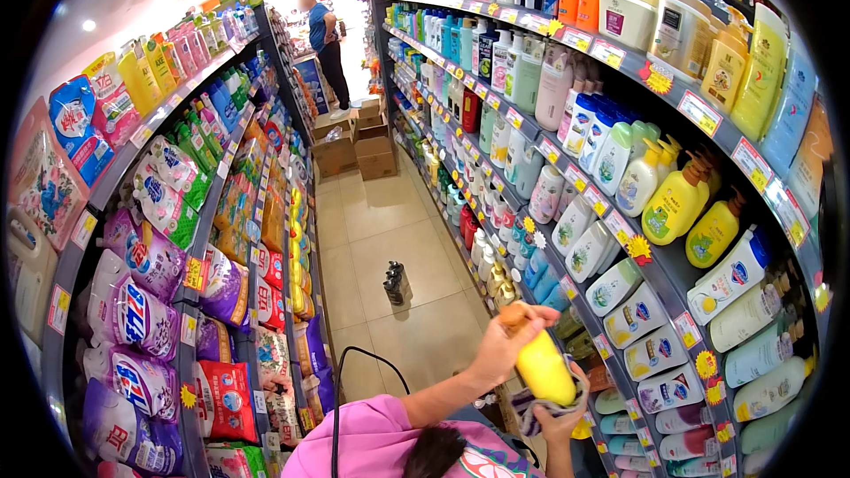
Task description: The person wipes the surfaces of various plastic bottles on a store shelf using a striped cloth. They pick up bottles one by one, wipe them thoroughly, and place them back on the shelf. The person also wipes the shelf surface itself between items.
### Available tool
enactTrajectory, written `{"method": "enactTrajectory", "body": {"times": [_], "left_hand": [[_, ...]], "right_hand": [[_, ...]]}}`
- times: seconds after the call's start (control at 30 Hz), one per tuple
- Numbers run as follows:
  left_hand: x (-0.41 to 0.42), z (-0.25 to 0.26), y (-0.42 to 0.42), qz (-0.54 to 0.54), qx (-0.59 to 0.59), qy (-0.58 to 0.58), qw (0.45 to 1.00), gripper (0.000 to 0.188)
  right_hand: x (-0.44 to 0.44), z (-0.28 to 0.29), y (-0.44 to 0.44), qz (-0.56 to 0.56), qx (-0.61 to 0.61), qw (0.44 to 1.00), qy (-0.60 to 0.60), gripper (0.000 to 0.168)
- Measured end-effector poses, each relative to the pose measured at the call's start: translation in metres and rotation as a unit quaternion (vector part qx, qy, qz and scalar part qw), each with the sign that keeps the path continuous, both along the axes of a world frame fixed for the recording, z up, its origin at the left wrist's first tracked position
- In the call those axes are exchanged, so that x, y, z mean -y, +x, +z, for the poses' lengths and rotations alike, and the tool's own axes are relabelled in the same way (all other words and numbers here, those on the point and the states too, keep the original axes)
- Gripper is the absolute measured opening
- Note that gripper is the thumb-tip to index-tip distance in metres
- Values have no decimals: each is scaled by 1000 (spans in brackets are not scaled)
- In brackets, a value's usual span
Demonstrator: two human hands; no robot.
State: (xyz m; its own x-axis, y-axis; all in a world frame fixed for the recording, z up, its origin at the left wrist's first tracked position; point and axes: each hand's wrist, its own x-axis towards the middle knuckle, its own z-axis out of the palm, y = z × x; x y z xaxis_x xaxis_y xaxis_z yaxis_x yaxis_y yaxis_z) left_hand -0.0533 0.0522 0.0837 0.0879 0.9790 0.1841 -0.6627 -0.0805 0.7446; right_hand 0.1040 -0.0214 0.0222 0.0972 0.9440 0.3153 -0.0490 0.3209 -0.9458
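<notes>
A yellow bottle (pixel 544 366) with an orange-brown pump top is tilted in front of the right-hand shelves. Around its top end, by the pump, closes my left hand (pixel 521 335). My right hand (pixel 561 411) holds a striped cloth (pixel 530 413) against the bottle's lower end. Similar yellow pump bottles (pixel 674 202) stand on the shelf to the right, beside white bottles with blue caps. Part of my right hand's fingers is hidden by the cloth and bottle.
Dark bottles (pixel 394 282) stand on the tiled aisle floor (pixel 392 226). Cardboard boxes (pixel 376 149) sit farther along, near a standing person (pixel 325 40). Shelves of detergent bags (pixel 136 315) line the left; the price-tagged shelf edge (pixel 584 186) runs close on the right. A black cable loops beside me.
</notes>
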Motion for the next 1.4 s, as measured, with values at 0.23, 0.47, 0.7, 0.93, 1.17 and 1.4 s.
{"method": "enactTrajectory", "body": {"times": [0.23,0.47,0.7,0.93,1.17,1.4], "left_hand": [[-5,13,2,-290,-52,118,948,67],[37,-10,59,33,-296,423,855,59],[30,-38,60,94,-344,357,863,57],[28,-23,48,32,-229,246,941,51],[23,-4,38,35,-182,262,947,53],[-13,4,35,-59,-107,343,931,77]], "right_hand": [[-3,-9,16,286,-434,833,-189,83],[-16,-4,18,134,-430,875,-178,75],[-2,-27,-5,-59,-433,879,-190,66],[-22,-8,2,-77,-413,899,-119,58],[-44,23,9,49,-401,903,-150,56],[-58,14,12,152,-433,878,-138,49]]}}
